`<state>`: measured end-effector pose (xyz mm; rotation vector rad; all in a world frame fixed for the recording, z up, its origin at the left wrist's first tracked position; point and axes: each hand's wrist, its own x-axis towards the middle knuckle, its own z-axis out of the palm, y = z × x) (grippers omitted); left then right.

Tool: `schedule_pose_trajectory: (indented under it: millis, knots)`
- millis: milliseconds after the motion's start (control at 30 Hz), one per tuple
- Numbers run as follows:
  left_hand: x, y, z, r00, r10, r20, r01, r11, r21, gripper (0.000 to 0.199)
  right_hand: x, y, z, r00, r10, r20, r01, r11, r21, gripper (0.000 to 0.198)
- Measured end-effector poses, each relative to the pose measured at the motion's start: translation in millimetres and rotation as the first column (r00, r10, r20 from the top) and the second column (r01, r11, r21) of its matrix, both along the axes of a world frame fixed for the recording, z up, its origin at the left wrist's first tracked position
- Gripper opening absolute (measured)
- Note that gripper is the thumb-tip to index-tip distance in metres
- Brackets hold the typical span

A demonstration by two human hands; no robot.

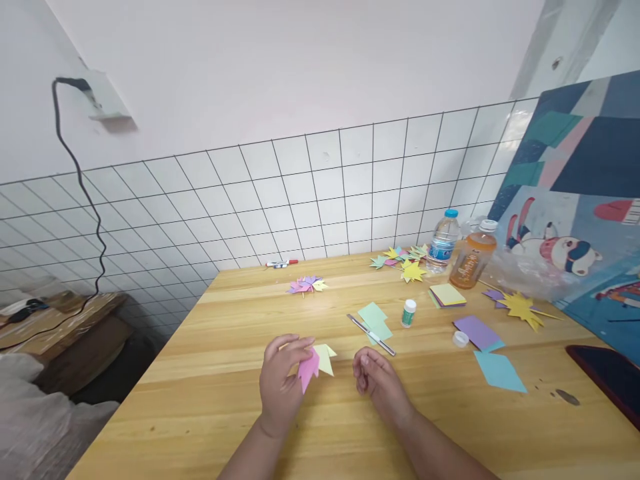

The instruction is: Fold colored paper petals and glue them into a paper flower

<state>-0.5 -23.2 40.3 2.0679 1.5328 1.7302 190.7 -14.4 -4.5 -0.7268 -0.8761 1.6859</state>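
Note:
My left hand (281, 387) pinches a piece of folded paper just above the wooden table. Its pink part (309, 368) lies against the fingers, and a pale yellow pointed part (325, 359) sticks out to the right. My right hand (381, 383) is loosely curled to the right of the paper, apart from it, with nothing visible in its fingers. Beyond that hand, a slim silver pen-like tool (371, 335) rests partly on pale green paper pieces (375, 319). A small white bottle with a green label (409, 314) stands upright beside them.
Folded paper stars (306, 285) lie farther back, with more (413, 270) near the wall. Markers (281, 264) sit at the back edge. A water bottle (443, 243) and an orange drink bottle (472, 259) stand right, behind a sticky-note stack (447, 295), white cap (461, 339) and blue paper (500, 371).

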Motion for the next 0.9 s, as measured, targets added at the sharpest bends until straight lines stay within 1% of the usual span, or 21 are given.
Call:
schedule_pose_trajectory:
  millis: [33,100,167,233,300,333,367,400,500,633,700,800,867,900]
  knots:
    - [-2.7,-1.1,1.1,0.997,-0.001,-0.075,0.004,0.999,0.035,0.005,0.2,0.2,-0.1,1.0,0.004,-0.002,-0.004,1.0,-0.004,0.033]
    - [-6.5,-3.2,3.6,0.984,0.036,-0.173,-0.024,0.997,0.069,0.006,0.5,0.7,-0.4,1.0,0.012,-0.004,-0.012,1.0,-0.009,0.033]
    - [-7.7,-4.1,4.6,0.973,0.066,-0.22,-0.057,0.997,0.048,0.005,0.7,0.9,-0.7,1.0,0.016,-0.005,-0.016,1.0,-0.009,0.032]
    - [-6.6,-2.1,2.8,0.97,0.05,-0.237,-0.06,0.998,-0.034,0.004,0.6,0.9,-1.2,1.0,0.017,-0.008,-0.017,1.0,-0.005,0.032]
    - [-4.0,4.0,-2.0,0.976,0.018,-0.217,-0.056,0.983,-0.173,0.006,0.3,0.7,-1.4,1.0,0.017,-0.008,-0.017,1.0,-0.005,0.033]
    - [-2.6,8.5,-5.2,0.979,0.0,-0.202,-0.055,0.961,-0.269,0.008,0.2,0.6,-1.3,1.0,0.018,-0.006,-0.018,1.0,-0.007,0.033]
    - [-1.1,13.7,-8.9,0.985,0.029,-0.167,-0.089,0.925,-0.368,0.01,0.0,0.7,-1.0,1.0,0.018,-0.005,-0.018,1.0,-0.009,0.033]
    - [0.2,19.2,-12.7,0.989,0.057,-0.138,-0.116,0.877,-0.466,0.012,-0.1,0.8,-0.6,1.0,0.018,-0.004,-0.018,1.0,-0.008,0.033]
    - [3.5,35.8,-23.5,0.987,0.058,-0.151,-0.132,0.828,-0.545,0.011,-0.3,2.3,0.3,1.0,0.02,-0.009,-0.019,1.0,0.001,0.032]
    - [5.1,51.5,-30.5,0.974,0.1,-0.203,-0.207,0.76,-0.616,0.015,-0.8,4.0,-3.8,0.999,0.028,0.016,-0.028,0.999,0.023,0.032]
    - [2.5,55.5,-30.6,0.96,0.148,-0.238,-0.269,0.719,-0.641,0.021,-1.6,2.9,-7.8,0.998,0.03,0.063,-0.032,0.998,0.045,0.033]
    - [-8.1,55.7,-28.4,0.928,0.239,-0.285,-0.371,0.665,-0.648,0.04,-1.2,0.5,-9.3,0.98,0.027,0.198,-0.047,0.994,0.099,0.032]
    - [-17.4,52.5,-26.4,0.91,0.279,-0.306,-0.413,0.657,-0.63,0.052,2.8,2.7,-3.2,0.926,-0.038,0.375,-0.027,0.986,0.165,0.028]
    - [-21.4,50.3,-25.4,0.902,0.287,-0.322,-0.43,0.663,-0.613,0.054,6.5,6.2,2.2,0.868,-0.106,0.485,-0.002,0.976,0.216,0.025]
